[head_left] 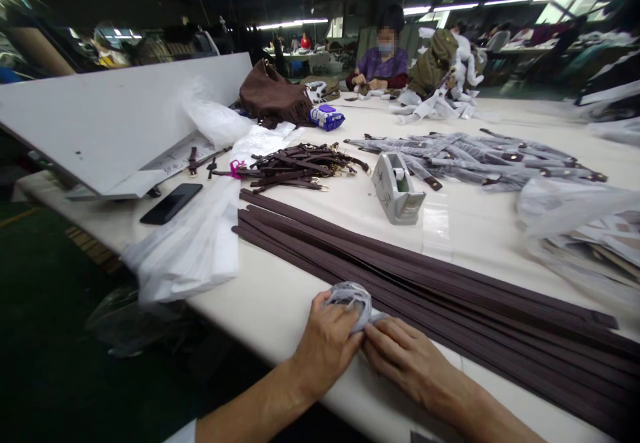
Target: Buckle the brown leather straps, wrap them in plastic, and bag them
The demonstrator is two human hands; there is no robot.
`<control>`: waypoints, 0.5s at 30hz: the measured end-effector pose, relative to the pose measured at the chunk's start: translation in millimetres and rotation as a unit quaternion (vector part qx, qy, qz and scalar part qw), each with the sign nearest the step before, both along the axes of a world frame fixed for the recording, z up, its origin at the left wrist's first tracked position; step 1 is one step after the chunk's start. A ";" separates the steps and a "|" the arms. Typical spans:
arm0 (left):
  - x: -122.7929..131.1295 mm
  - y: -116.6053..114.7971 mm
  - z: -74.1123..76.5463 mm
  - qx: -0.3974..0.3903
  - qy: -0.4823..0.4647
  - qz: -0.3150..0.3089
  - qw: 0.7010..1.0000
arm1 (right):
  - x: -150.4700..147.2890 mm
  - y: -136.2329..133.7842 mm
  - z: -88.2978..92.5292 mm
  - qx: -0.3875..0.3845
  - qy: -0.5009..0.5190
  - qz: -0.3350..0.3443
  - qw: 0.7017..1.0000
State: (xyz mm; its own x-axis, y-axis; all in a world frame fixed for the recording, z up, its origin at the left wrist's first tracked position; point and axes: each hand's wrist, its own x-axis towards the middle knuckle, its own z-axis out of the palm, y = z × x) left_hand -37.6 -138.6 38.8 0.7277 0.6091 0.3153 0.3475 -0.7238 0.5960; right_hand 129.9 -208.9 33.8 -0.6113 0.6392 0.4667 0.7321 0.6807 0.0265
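Observation:
A coiled strap [351, 294], covered in translucent greyish wrap, sits at the table's near edge. My left hand [324, 337] is closed around the coil, its fingers over the near side. Against it, my right hand [406, 357] is closed too, pinching the loose end of the wrapped strap beside the coil. Just beyond both hands lies a bundle of long dark brown straps [425, 276], running from the middle of the table to the right edge. What the coil holds inside is hidden by the wrap and my fingers.
Beyond the straps stand a grey tape dispenser [397, 193], a pile of short buckled straps [300, 163] and several wrapped straps [465, 153]. White plastic sheets [200, 249] and a phone [171, 204] lie left. A brown fringed bag [275, 93] and a seated co-worker [383, 63] are farther back.

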 end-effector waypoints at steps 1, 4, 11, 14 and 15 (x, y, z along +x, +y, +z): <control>-1.8 -0.2 -5.7 0.016 -0.009 0.001 1.000 | -0.8 0.6 -3.1 -0.006 0.008 0.002 1.000; -5.1 -0.2 -15.8 0.029 -0.044 0.002 0.999 | -0.2 4.5 -6.1 -0.024 0.048 0.007 0.999; -7.6 1.1 -17.9 0.028 -0.041 -0.028 0.998 | 4.6 13.0 -6.3 -0.116 0.113 0.019 0.987; -8.4 1.7 -19.2 0.040 -0.035 -0.045 0.998 | 3.5 10.5 -6.7 -0.080 0.098 0.009 0.992; -8.6 1.8 -19.8 0.042 -0.030 -0.048 0.997 | 2.8 8.6 -7.2 -0.058 0.088 -0.004 0.994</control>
